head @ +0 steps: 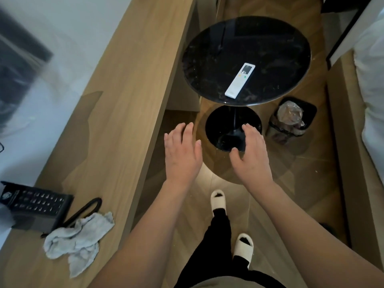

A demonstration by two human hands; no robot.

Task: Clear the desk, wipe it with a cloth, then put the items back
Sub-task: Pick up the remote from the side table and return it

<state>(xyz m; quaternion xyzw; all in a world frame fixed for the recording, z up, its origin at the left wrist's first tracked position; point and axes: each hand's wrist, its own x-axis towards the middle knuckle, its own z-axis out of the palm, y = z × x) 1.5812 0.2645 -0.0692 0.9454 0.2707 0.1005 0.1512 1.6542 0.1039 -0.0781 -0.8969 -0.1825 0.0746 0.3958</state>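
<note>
Two bare arms reach out from the bottom of the frame, over the floor [291,183]. Both hands are in the middle of the picture. The left hand [182,152] is flat and open, palm down, fingers close together. It holds nothing and hangs just beside the edge of the desk [128,84]; I cannot tell if it touches the edge. The right hand [250,156] is open too, fingers a little bent, thumb out to the side. It holds nothing and touches nothing. It hangs in front of the round foot of the table [247,59].

Below the hands, two feet in pale slippers [218,201] stand on the wood floor.

The long wood desk runs up the left side. At its lower left end lies a grey cloth [79,242], all crumpled. Just above the cloth sits a black phone [33,201] with rows of keys, and a black cord [85,210] loops beside it, touching the cloth. Most of the desk top shows only wood, with a darker patch in the middle.

In the upper right stands the small round black table. A white remote [240,80] lies on it, near its front edge. A black bin [291,119] with a plastic bag inside stands on the floor, right of the table's foot.
</note>
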